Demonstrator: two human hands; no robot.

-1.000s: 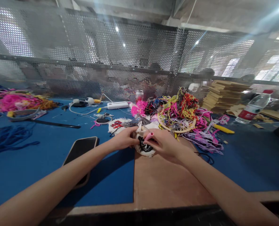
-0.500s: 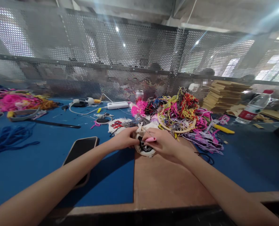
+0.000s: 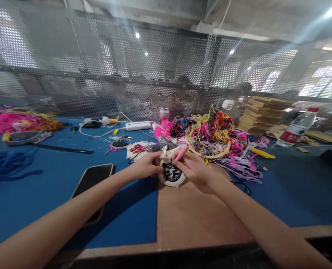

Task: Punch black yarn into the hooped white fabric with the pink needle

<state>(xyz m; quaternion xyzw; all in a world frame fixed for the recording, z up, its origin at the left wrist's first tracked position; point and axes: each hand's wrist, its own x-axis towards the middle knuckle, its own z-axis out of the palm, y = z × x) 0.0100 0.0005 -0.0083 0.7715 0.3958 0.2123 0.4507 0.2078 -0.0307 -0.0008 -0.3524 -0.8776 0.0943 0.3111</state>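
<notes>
Pinching pink punch needle (image 3: 181,153), right hand (image 3: 194,169) fingers over black-stitched hoop (image 3: 171,173), left hand (image 3: 147,166) fingers gripping its rim.

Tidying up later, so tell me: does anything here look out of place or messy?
The yarn scraps lie in a loose tangled heap spilling over the blue table, and the phone sits under the left forearm. Nothing looks damaged.

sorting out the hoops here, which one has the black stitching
The hoop held between both hands, left hand and right hand. The other small hoop, behind it, shows red stitching.
</notes>
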